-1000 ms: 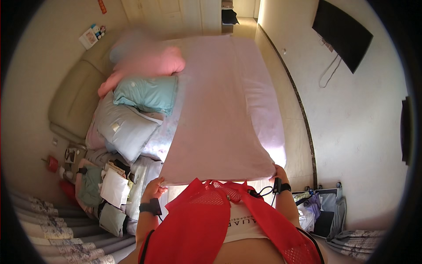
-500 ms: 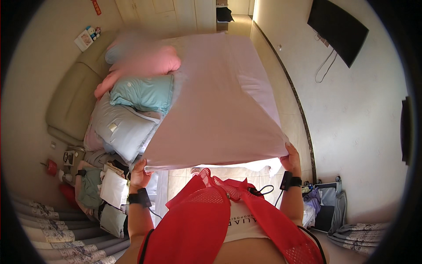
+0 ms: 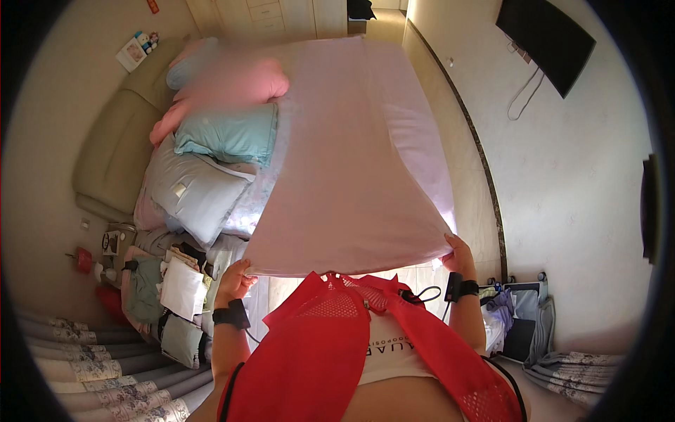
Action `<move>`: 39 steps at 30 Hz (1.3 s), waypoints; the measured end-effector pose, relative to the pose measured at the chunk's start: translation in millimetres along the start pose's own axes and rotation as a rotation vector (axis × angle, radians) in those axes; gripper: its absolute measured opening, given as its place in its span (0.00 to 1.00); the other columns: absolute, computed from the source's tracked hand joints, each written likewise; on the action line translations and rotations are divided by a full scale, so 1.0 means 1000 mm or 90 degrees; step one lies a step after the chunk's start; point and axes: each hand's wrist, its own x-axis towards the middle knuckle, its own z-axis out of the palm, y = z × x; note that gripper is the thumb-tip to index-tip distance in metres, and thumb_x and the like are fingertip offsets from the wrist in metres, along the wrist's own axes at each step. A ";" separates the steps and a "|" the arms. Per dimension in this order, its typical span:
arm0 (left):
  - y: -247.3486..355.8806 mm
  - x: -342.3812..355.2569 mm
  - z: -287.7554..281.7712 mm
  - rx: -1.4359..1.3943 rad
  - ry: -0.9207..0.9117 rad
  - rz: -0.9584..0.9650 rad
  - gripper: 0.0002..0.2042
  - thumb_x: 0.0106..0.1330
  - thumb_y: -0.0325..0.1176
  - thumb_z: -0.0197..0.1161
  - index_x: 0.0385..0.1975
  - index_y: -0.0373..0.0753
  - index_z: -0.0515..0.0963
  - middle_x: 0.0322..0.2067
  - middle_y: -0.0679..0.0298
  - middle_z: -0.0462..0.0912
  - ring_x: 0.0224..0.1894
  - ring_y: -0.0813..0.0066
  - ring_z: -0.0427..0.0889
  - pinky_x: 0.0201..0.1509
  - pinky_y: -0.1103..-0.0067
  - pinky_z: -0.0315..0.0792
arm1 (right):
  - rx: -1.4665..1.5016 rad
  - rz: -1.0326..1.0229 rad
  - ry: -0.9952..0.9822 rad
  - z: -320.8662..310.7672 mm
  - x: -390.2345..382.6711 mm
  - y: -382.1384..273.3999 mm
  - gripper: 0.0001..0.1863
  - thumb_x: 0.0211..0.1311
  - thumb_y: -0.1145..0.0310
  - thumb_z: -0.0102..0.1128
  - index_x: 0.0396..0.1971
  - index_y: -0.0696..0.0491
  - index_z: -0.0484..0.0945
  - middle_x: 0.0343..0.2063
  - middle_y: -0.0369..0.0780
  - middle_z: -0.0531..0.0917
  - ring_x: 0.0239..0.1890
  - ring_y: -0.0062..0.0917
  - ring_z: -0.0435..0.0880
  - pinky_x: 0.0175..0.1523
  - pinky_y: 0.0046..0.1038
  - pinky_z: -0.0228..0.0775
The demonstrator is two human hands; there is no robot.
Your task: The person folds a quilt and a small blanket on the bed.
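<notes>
A pale pink sheet point(image 3: 337, 197) lies lengthwise over the bed and stretches toward me, its near end lifted and drawn between my hands. My left hand point(image 3: 236, 281) pinches the near left corner. My right hand point(image 3: 455, 252) grips the opposite near corner. Beside the sheet on the left are a grey-white pillow point(image 3: 197, 197), a mint pillow point(image 3: 225, 133) and pink bedding point(image 3: 249, 88), partly blurred.
A padded headboard point(image 3: 105, 162) runs along the left. Folded clothes point(image 3: 179, 288) are piled at near left, above grey curtains point(image 3: 105, 366). A wall-mounted screen point(image 3: 541, 46) hangs right of a tiled walkway point(image 3: 467, 197). An open suitcase point(image 3: 520, 316) lies at near right.
Both hands rose and spread apart with the sheet, then came slightly inward in the last half second, still holding it. The bed sits higher in the view than before.
</notes>
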 end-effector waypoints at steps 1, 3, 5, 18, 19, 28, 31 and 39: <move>0.005 -0.003 0.003 -0.042 -0.023 -0.006 0.08 0.67 0.37 0.53 0.34 0.39 0.72 0.20 0.70 0.73 0.15 0.83 0.63 0.26 0.83 0.64 | 0.022 0.008 0.000 -0.001 -0.001 -0.002 0.10 0.61 0.70 0.51 0.39 0.59 0.71 0.36 0.40 0.79 0.38 0.31 0.80 0.46 0.33 0.74; 0.000 0.001 -0.012 -0.055 -0.063 -0.023 0.08 0.67 0.37 0.52 0.32 0.39 0.72 0.19 0.69 0.72 0.15 0.84 0.64 0.26 0.83 0.64 | -0.061 0.044 0.013 -0.037 0.012 0.001 0.10 0.61 0.70 0.52 0.39 0.59 0.71 0.36 0.41 0.79 0.39 0.31 0.80 0.47 0.34 0.73; -0.012 0.002 -0.022 -0.008 -0.041 -0.053 0.09 0.67 0.38 0.52 0.31 0.39 0.72 0.18 0.70 0.72 0.15 0.84 0.63 0.25 0.83 0.64 | -0.142 0.083 0.026 -0.062 0.018 0.009 0.10 0.60 0.71 0.52 0.39 0.60 0.71 0.37 0.42 0.79 0.40 0.31 0.79 0.48 0.34 0.73; 0.060 -0.049 0.017 -0.015 -0.147 0.153 0.09 0.64 0.36 0.57 0.36 0.37 0.73 0.25 0.69 0.75 0.21 0.86 0.68 0.24 0.87 0.62 | 0.041 -0.067 -0.060 0.027 -0.049 -0.057 0.14 0.60 0.71 0.52 0.44 0.62 0.72 0.41 0.43 0.79 0.43 0.28 0.78 0.50 0.30 0.70; 0.048 -0.045 0.007 -0.030 -0.139 0.118 0.09 0.64 0.37 0.57 0.36 0.38 0.74 0.28 0.69 0.77 0.24 0.84 0.71 0.27 0.84 0.64 | 0.049 -0.038 -0.049 0.017 -0.044 -0.050 0.14 0.60 0.71 0.52 0.43 0.61 0.72 0.40 0.42 0.79 0.42 0.28 0.79 0.48 0.30 0.71; 0.001 -0.057 -0.008 -0.048 -0.172 -0.080 0.10 0.64 0.38 0.58 0.36 0.38 0.73 0.24 0.70 0.75 0.19 0.85 0.65 0.31 0.84 0.64 | -0.153 0.087 0.025 -0.024 -0.051 -0.011 0.13 0.60 0.68 0.54 0.41 0.60 0.73 0.33 0.40 0.81 0.30 0.25 0.79 0.33 0.25 0.70; 0.009 -0.066 0.004 0.007 -0.021 -0.070 0.11 0.63 0.39 0.59 0.34 0.38 0.72 0.22 0.71 0.73 0.19 0.85 0.65 0.31 0.84 0.64 | -0.050 0.099 0.012 -0.035 -0.047 -0.012 0.12 0.59 0.69 0.54 0.39 0.62 0.73 0.33 0.42 0.80 0.31 0.28 0.80 0.35 0.29 0.72; -0.016 -0.018 -0.026 -0.054 -0.047 -0.193 0.08 0.63 0.37 0.58 0.27 0.42 0.70 0.15 0.72 0.68 0.17 0.84 0.64 0.30 0.82 0.64 | -0.098 0.218 0.054 -0.050 -0.019 0.016 0.09 0.62 0.65 0.53 0.38 0.53 0.73 0.29 0.35 0.80 0.28 0.24 0.78 0.30 0.28 0.68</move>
